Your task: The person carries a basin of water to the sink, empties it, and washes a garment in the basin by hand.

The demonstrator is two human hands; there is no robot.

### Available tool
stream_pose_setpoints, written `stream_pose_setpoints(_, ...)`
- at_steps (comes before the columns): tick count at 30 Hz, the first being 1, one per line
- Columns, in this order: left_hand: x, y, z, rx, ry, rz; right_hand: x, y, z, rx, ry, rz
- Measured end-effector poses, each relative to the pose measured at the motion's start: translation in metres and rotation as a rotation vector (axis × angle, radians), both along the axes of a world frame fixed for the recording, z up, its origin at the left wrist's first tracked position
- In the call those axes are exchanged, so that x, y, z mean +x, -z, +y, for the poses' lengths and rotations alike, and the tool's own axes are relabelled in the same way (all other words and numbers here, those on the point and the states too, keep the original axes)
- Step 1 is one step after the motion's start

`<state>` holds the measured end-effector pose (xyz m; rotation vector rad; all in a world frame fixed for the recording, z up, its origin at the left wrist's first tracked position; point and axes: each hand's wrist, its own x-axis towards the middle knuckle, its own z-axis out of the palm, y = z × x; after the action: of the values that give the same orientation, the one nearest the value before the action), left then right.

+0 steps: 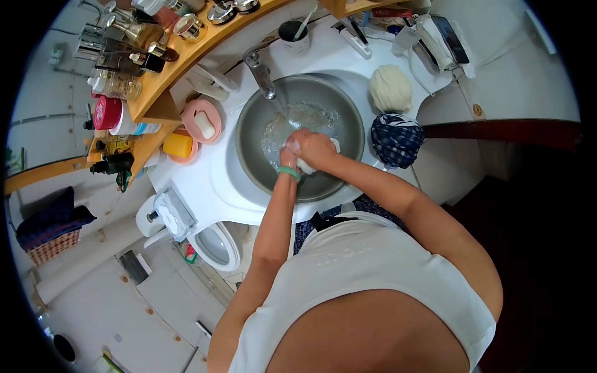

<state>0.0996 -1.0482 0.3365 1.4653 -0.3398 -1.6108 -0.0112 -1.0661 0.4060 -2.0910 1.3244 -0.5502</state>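
Observation:
My left hand, with a green bangle at its wrist, and my right hand are pressed together over a grey basin. Both are closed around a bunched white cloth, whose ends stick out below and to the right of the fingers. Most of the cloth is hidden inside the grip. Just beyond my knuckles, water runs from the tap into bubbly water in the basin.
Right of the basin sit a cream fabric bundle and a dark checked cloth bundle. A pink soap dish with white soap stands left, near yellow soap. Behind are a cup and a bottle-laden wooden shelf.

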Motion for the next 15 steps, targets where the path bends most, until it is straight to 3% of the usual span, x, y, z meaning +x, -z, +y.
stream_pose_setpoints(1, 0.004, 0.006, -0.003, -0.002, 0.004, -0.003, -0.007, 0.007, -0.006, -0.002, 0.004, -0.003)
stream_pose_setpoints(3, 0.019, 0.02, -0.009, 0.123, 0.108, -0.555, -0.023, 0.02, -0.017, 0.126, -0.018, 0.129)
stream_pose_setpoints(4, 0.021, -0.004, -0.005, -0.026, 0.104, -0.645, -0.035, 0.019, -0.021, 0.1, -0.059, 0.055)
stream_pose_setpoints(5, 0.026, -0.019, -0.005, -0.027, 0.108, -0.65, -0.047, 0.028, -0.028, 0.1, -0.056, 0.05)
stream_pose_setpoints(7, 0.036, -0.048, -0.004, -0.051, 0.046, -0.593, -0.065, 0.041, -0.036, 0.156, -0.407, -0.081)
stream_pose_setpoints(8, 0.033, -0.064, -0.002, -0.052, 0.052, -0.596, -0.074, 0.038, -0.039, 0.285, -0.463, -0.039)
stream_pose_setpoints(10, 0.025, -0.102, -0.001, -0.269, -0.048, -0.341, -0.077, 0.04, -0.04, 0.309, -0.519, 0.003)
stream_pose_setpoints(15, 0.018, -0.188, -0.006, -0.23, -0.161, -0.134, -0.085, 0.059, -0.036, 0.165, -0.557, -0.014)
